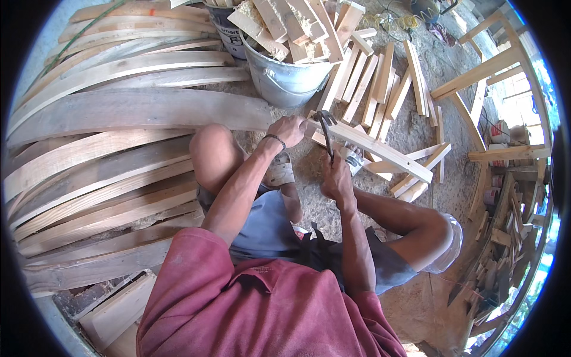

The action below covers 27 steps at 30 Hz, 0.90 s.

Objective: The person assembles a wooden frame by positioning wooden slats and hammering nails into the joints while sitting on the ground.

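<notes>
Dark metal claw hammer (329,138) over a long pale wooden bar (380,149).
The right hand (339,178) has its fingers wrapped round the handle; the left hand (289,130) has its fingers gripping the bar's left end, near the hammer's head. A round whitish bucket (282,82) stands on the far side.

Now I count two hands (287,132), one dark clawed tool (327,128), one wristband (277,140), two buckets (281,82) near twelve o'clock, and planks (148,110) at nine, too overlapped to tally!
</notes>
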### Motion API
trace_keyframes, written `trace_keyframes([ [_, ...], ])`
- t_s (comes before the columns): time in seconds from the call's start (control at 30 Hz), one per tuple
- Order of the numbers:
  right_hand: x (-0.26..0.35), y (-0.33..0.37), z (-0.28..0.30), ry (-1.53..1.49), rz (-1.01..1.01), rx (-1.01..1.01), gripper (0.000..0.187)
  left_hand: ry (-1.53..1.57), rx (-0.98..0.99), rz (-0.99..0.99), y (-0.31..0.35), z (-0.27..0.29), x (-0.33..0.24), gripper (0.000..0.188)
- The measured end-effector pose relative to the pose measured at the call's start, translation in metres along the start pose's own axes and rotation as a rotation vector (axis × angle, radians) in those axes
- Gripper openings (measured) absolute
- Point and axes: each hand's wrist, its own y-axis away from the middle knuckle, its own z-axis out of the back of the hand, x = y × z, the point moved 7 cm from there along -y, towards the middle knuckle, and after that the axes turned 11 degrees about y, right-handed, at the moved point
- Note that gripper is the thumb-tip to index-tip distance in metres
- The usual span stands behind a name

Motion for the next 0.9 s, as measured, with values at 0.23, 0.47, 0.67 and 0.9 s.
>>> trace_keyframes([
  [0.23,-0.001,-0.001,0.004,-0.007,-0.119,0.049,0.034,-0.045,-0.043,-0.033,0.007,0.000,-0.009,0.033],
  [0.47,-0.002,-0.001,0.002,0.014,-0.162,0.061,0.034,-0.090,-0.080,-0.096,0.014,0.004,-0.019,0.034],
  [0.67,-0.004,-0.001,0.001,-0.082,-0.235,0.118,0.041,-0.121,-0.078,-0.099,0.013,0.006,-0.018,0.032],
  [0.9,-0.003,-0.004,0.006,-0.162,-0.282,0.245,0.038,-0.113,-0.091,-0.091,0.010,0.006,-0.020,0.028],
])
